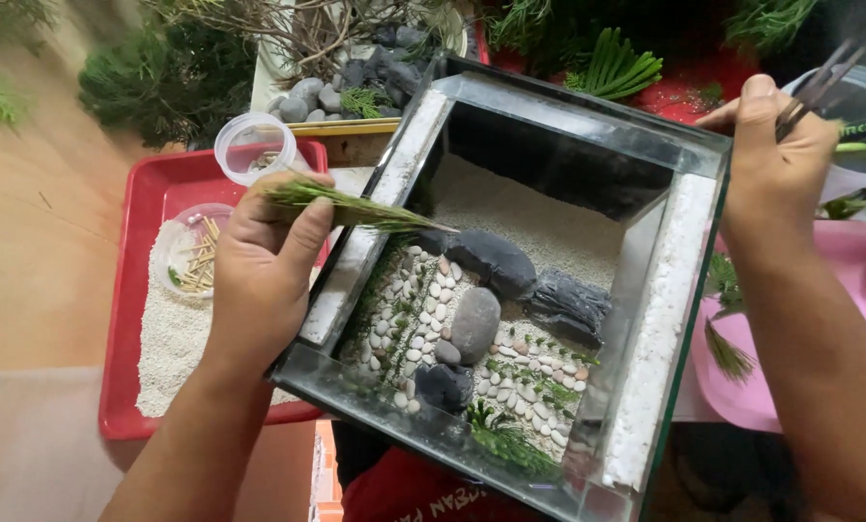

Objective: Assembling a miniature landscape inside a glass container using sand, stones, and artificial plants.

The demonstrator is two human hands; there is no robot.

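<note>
A square glass tank (679, 290) holds white sand, dark rocks, a grey stone (476, 322), white pebbles and small green sprigs. My left hand (264, 266) rests on the tank's left rim and pinches a long green plant sprig (356, 206) whose tip reaches over the tank. Beyond the tank's far right corner, my right hand (776, 159) grips metal tweezers (820, 85) that point up and away.
A red tray (124, 329) with white sand, a small clear dish of sticks (193, 253) and a clear cup (249, 145) lies left of the tank. Grey stones (312, 97) and green plants sit behind. A pink tray (839, 261) lies at right.
</note>
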